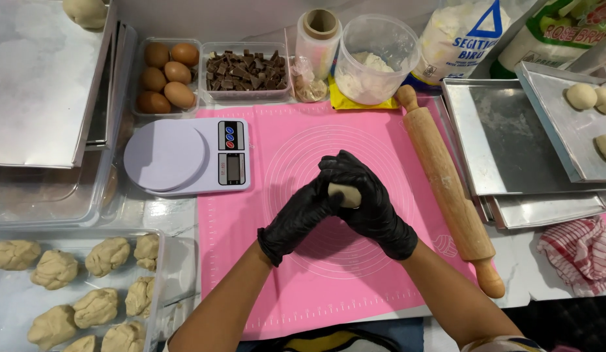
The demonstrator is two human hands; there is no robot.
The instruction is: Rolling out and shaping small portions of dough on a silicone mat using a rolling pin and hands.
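Both of my hands wear black gloves and meet over the middle of a pink silicone baking mat [283, 287]. A small pale dough ball [345, 195] is cupped between them. My left hand [300, 215] presses it from the left and below, my right hand [371, 202] wraps over it from the right. Only a small patch of the dough shows between the fingers.
A wooden rolling pin [449, 189] lies along the mat's right edge. A white kitchen scale [186, 156] sits left of the mat. Metal trays [505, 150] with dough balls [581, 96] are at right. A tub of dough lumps [94, 287], eggs [165, 75], chocolate chunks [245, 70] and a flour tub [373, 58] surround the mat.
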